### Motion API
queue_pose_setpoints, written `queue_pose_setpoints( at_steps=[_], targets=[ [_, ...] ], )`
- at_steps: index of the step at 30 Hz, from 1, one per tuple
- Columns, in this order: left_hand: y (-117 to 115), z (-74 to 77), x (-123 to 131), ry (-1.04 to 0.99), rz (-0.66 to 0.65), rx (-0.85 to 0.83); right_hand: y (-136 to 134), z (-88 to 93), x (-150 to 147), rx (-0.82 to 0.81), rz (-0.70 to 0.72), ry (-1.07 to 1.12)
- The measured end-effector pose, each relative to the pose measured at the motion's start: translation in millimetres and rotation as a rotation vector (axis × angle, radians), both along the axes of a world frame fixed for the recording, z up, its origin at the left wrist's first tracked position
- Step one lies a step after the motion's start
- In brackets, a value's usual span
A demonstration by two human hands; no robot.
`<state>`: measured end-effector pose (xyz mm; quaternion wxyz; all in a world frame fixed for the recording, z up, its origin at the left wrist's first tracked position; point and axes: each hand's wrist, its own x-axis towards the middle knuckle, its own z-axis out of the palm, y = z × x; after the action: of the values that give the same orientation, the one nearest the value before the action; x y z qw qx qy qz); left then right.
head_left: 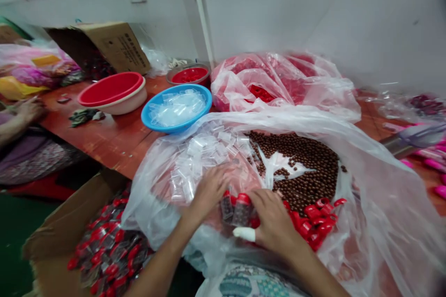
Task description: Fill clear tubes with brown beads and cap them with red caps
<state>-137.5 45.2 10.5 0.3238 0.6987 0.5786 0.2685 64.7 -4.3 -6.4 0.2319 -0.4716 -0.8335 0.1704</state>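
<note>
Two small clear containers with red caps stand side by side between my hands, dark beads inside them. My right hand (273, 218) is closed around the nearer red-capped container (241, 211); its thumb has a white wrap and lies by the base. Against the other red-capped container (227, 208) rest the curled fingers of my left hand (211, 190), their tips partly hidden and blurred. Beyond my left hand lies a heap of empty clear containers (200, 148). Brown beads (310, 162) spread past my right hand, with loose red caps (318, 220) nearer me.
Clear plastic sheeting (379, 195) surrounds the work area. Behind it are a blue basin (148, 118) of clear pieces, a red basin (111, 88) and a bag of red parts (289, 79). A cardboard box (52, 250) of filled containers stands lower left. Another person's hand (29, 110) is far left.
</note>
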Motion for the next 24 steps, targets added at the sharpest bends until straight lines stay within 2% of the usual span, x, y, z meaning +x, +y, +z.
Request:
queue_pose_setpoints(
  at_steps=[2,4,6,9,13,16,18,20,24],
  targets=[
    [12.4,-10.9,-23.0,0.331,-0.073,0.04,-0.3,-6.1,-14.1,-0.029,0.026,-0.004],
    [22.2,-22.1,-36.1,0.487,-0.169,0.034,0.3,-12.7,-21.1,-0.019,0.039,-0.025],
    [28.7,-26.5,-39.5,0.501,-0.211,0.029,0.9,-15.5,-18.1,0.0,0.018,-0.05],
    [35.3,-17.1,-26.8,0.395,-0.202,0.0,0.0,-11.0,4.8,-0.015,-0.08,-0.065],
    [49.8,1.9,25.2,0.127,-0.152,-0.099,-6.7,-6.2,52.7,-0.074,-0.276,-0.13],
    [71.6,0.7,78.6,-0.048,-0.214,-0.117,-16.2,-10.8,83.3,-0.151,-0.368,-0.225],
    [91.7,-9.6,111.0,-0.13,-0.233,-0.154,-23.3,-16.6,96.1,-0.174,-0.36,-0.236],
    [112.9,-24.6,136.7,-0.184,-0.173,-0.205,-29.4,-23.7,102.7,-0.166,-0.341,-0.207],
    [142.9,-54.6,168.6,-0.217,-0.129,-0.293,-36.9,-38.1,105.1,-0.103,-0.373,-0.11]
  ],
)
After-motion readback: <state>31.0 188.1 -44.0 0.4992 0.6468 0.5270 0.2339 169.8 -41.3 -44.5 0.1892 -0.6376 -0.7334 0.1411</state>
